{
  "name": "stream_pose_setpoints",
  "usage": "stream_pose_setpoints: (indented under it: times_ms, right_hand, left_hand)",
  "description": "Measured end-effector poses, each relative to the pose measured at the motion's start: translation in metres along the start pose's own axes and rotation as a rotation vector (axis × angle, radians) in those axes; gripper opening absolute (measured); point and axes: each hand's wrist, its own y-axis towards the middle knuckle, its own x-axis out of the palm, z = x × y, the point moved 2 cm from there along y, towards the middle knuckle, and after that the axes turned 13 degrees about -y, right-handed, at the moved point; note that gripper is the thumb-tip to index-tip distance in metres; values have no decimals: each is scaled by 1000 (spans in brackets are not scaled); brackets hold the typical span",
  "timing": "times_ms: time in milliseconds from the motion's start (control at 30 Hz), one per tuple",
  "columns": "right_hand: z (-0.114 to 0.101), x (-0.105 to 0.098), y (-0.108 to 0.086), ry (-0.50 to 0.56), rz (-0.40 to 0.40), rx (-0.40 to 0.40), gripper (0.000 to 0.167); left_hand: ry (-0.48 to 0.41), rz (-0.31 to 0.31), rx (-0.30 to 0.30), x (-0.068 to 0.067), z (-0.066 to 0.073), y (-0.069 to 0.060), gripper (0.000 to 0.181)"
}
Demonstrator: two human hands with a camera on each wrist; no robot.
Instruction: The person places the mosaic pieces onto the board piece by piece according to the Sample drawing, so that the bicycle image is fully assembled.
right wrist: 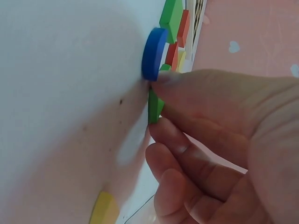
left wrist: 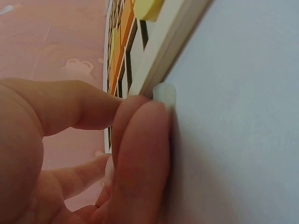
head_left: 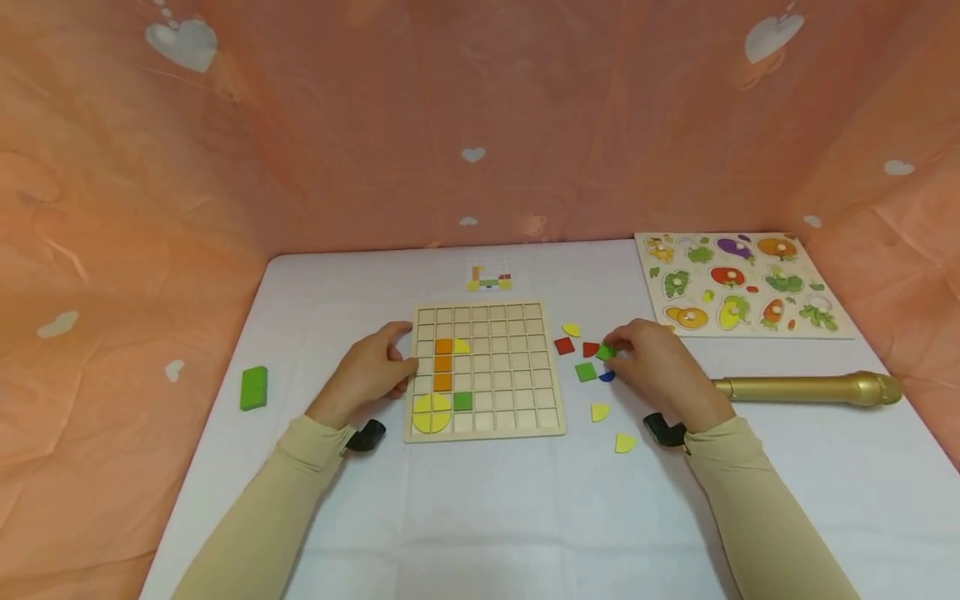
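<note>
Tile point(head_left: 604, 352) pinched, board point(head_left: 498, 367) braced

The right hand point(head_left: 654, 360) pinches the green tile between thumb and finger, right of the board, among loose pieces point(head_left: 586, 372) strewn within easy reach. The left hand point(head_left: 370, 363) grips the board's left edge, apparently to steady it. A card point(head_left: 488, 273) lies just beyond, presumably for easy viewing.

Green piece point(head_left: 604, 352) partly behind right hand point(head_left: 662, 367), 2 sleeves point(head_left: 768, 512) incomplete at bottom edge, small card point(head_left: 488, 273) indistinct.
</note>
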Motion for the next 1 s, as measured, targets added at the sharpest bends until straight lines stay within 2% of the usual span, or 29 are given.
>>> stream_pose_setpoints:
  times_ms: [767, 1000]
  right_hand:
    - [1, -2, -3, -13, 16, -7, 26]
    - [-9, -6, -5, 19, 23, -39, 24]
  left_hand:
    - [4, 3, 18, 0, 0, 0, 70]
    - [-9, 3, 13, 0, 0, 1, 69]
